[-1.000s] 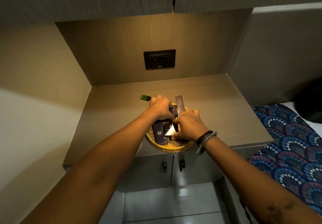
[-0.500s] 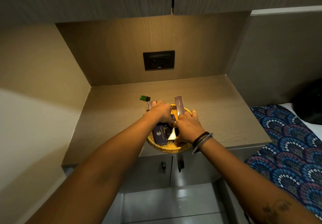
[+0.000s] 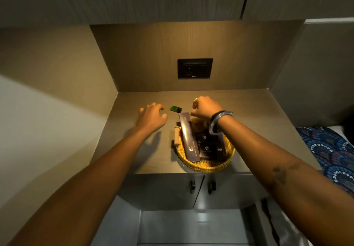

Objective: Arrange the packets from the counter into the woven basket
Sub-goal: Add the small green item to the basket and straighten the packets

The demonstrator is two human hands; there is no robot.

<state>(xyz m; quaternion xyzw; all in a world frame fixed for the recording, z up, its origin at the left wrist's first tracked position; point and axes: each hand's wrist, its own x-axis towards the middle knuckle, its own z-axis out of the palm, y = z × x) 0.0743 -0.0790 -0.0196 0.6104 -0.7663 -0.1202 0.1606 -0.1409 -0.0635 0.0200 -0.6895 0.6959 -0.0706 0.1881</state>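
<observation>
A round woven basket (image 3: 207, 164) stands near the counter's front edge. Several dark purple packets lie in it; a long one (image 3: 188, 138) leans over the left rim, and smaller ones (image 3: 206, 149) lie beside it. A small green packet (image 3: 175, 109) lies on the counter behind the basket. My left hand (image 3: 152, 116) hovers left of the green packet, fingers spread, holding nothing. My right hand (image 3: 206, 107) is above the basket's far rim, fingers curled downward by the long packet's top end; whether it grips anything is hidden.
The wooden counter (image 3: 258, 123) sits in an alcove with walls at the left and back and a black socket (image 3: 194, 68) behind. Cabinets hang overhead. Two cupboard doors with black knobs (image 3: 201, 185) are below. A patterned bedspread (image 3: 331, 150) lies at right.
Both hands have lifted out of the basket. The left hand moved left and back toward the green packet. The long packet now lies leaning in the basket instead of standing upright.
</observation>
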